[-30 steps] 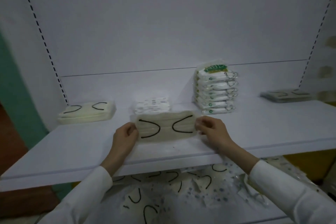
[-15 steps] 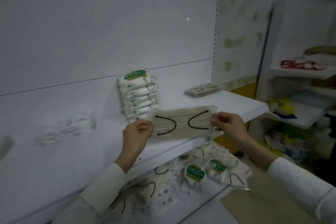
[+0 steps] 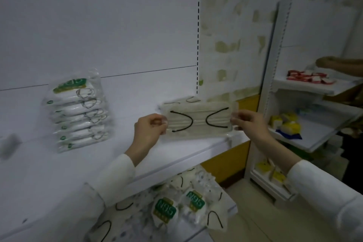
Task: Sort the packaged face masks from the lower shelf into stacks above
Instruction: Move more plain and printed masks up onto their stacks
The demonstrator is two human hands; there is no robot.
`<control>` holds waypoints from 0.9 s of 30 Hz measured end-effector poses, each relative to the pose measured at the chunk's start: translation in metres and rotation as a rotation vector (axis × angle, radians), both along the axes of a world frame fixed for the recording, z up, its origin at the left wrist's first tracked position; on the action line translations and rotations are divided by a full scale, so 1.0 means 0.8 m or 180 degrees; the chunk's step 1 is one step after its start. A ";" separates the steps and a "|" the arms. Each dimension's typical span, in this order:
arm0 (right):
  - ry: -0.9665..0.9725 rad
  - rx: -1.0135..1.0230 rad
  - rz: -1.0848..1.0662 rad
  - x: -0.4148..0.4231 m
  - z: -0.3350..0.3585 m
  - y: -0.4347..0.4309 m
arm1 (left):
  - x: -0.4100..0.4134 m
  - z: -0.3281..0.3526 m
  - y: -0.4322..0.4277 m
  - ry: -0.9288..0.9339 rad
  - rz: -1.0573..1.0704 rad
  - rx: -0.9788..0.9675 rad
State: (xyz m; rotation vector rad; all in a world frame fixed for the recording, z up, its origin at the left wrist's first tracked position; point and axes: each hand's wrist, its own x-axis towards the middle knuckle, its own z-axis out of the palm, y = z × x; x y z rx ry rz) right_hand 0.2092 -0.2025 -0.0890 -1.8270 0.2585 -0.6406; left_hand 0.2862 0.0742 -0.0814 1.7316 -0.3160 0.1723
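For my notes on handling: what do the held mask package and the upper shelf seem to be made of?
Held mask package: likely clear glossy plastic film over beige pleated fabric; transparent edges glint at its ends. Upper shelf: smooth matte white, perhaps painted metal; uncertain.

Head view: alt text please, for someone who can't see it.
The left hand and right hand pinch the ends of a beige packaged mask with black ear loops, held level over the right end of the upper shelf. A stack of N95 packs stands to its left, and loose masks lie heaped below the shelf.
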 end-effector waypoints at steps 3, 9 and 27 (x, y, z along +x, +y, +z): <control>-0.0087 0.0108 0.0054 0.056 0.007 -0.026 | 0.050 0.013 -0.028 -0.0132 0.0089 0.0033; -0.0162 0.0277 0.0036 0.176 0.035 -0.061 | 0.151 0.028 -0.068 -0.0162 0.0567 -0.0093; 0.0729 -0.0835 0.0640 0.394 0.002 -0.097 | 0.242 -0.014 -0.112 0.0204 0.1569 0.1060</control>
